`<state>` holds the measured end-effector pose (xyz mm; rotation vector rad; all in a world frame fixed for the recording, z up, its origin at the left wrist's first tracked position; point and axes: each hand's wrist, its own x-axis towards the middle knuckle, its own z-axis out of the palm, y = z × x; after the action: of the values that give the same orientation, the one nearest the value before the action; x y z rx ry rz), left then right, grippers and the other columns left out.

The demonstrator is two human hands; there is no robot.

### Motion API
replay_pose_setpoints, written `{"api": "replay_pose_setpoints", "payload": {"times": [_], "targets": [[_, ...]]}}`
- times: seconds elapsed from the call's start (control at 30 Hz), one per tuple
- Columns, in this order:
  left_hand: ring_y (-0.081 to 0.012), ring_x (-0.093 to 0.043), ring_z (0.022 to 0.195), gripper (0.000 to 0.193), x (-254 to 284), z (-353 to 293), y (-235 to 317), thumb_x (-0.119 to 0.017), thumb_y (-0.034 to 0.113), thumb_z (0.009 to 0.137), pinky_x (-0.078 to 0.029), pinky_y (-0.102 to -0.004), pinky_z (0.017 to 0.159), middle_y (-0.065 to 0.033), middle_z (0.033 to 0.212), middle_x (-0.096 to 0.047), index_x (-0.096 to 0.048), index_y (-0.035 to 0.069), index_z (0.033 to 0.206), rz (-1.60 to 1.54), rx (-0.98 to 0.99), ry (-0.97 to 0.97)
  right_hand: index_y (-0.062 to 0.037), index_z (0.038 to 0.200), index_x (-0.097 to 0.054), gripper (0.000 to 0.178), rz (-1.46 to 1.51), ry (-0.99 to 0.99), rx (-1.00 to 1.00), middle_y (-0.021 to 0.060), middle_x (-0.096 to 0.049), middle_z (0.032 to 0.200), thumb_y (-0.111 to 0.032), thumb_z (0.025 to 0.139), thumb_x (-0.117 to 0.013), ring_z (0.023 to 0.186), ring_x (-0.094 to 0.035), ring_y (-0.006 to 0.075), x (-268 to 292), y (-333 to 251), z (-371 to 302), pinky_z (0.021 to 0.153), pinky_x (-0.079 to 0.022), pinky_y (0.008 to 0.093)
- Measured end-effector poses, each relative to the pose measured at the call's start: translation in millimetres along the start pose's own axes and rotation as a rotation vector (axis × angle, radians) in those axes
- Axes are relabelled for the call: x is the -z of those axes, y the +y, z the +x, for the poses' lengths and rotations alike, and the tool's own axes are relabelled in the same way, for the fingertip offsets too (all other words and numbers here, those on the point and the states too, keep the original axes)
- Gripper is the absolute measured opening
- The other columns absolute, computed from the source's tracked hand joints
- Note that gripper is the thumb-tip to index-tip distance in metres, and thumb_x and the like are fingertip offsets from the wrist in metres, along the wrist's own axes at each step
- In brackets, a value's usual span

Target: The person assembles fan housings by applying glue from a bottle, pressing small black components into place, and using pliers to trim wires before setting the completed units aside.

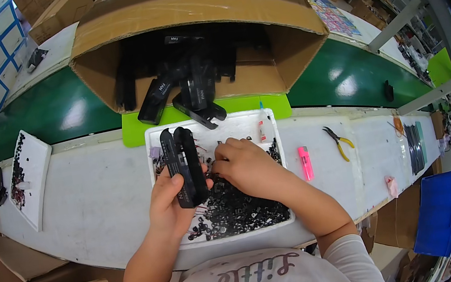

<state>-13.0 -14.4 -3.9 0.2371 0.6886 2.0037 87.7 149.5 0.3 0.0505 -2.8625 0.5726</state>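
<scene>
My left hand [166, 203] is closed round a long black plastic housing [185, 170], held tilted upright over the left side of a white foam tray [212, 122]. A lengthwise gap runs down the housing. Beside it, my right hand [248, 168] reaches down into the tray with its fingers bent together. Whatever those fingertips grip is hidden behind the hand. Many small black parts [238, 206] lie heaped in the front of the tray, some with thin red wires. A small white and red tube with a blue tip [262, 131] rests at the tray's far right corner.
A large cardboard box [194, 8] opens toward me beyond the tray, with several black housings [197, 89] spilling out. Right of the tray lie a pink lighter [306, 163] and yellow-handled pliers [341, 143]. Another foam tray [39, 180] stands at left, a blue bin [440, 214] at right.
</scene>
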Motion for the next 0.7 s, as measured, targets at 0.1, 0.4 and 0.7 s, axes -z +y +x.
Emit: {"api": "replay_pose_setpoints", "payload": {"times": [0.1,0.4,0.7], "targets": [[-0.0236,-0.057,0.098,0.041,-0.5,0.3,-0.2,-0.056,0.02,0.084,-0.049,-0.0371,0.083,-0.0166,0.106,-0.056,-0.044,-0.003,0.116,0.015,0.011,-0.011,-0.0047,0.079,-0.061,0.011,0.069,0.042,-0.013,0.0068,-0.054,0.081,-0.008,0.07,-0.066,0.081,-0.053,0.0247,2.9,-0.1,-2.4,0.07,-0.044,0.0358],[-0.023,-0.057,0.097,0.039,-1.7,-1.2,-1.7,-0.056,0.019,0.084,-0.05,-0.0378,0.083,-0.0161,0.104,-0.057,-0.046,-0.003,0.114,-0.01,0.083,-0.015,-0.0012,0.078,-0.058,0.012,0.558,0.005,-0.387,0.0051,-0.054,0.07,-0.008,0.075,-0.068,0.056,-0.053,0.0115,22.0,10.1,-12.1,0.051,-0.041,0.0258],[-0.022,-0.058,0.096,0.036,-4.8,-3.3,-5.2,-0.057,0.016,0.083,-0.05,-0.0379,0.083,-0.0152,0.105,-0.057,-0.048,-0.002,0.113,-0.023,0.174,-0.018,-0.0002,0.089,-0.057,0.01,1.247,0.107,-0.566,0.0024,-0.058,0.077,-0.007,0.083,-0.062,0.063,-0.055,0.0082,26.8,7.4,-16.9,0.055,-0.045,0.0206]]}}
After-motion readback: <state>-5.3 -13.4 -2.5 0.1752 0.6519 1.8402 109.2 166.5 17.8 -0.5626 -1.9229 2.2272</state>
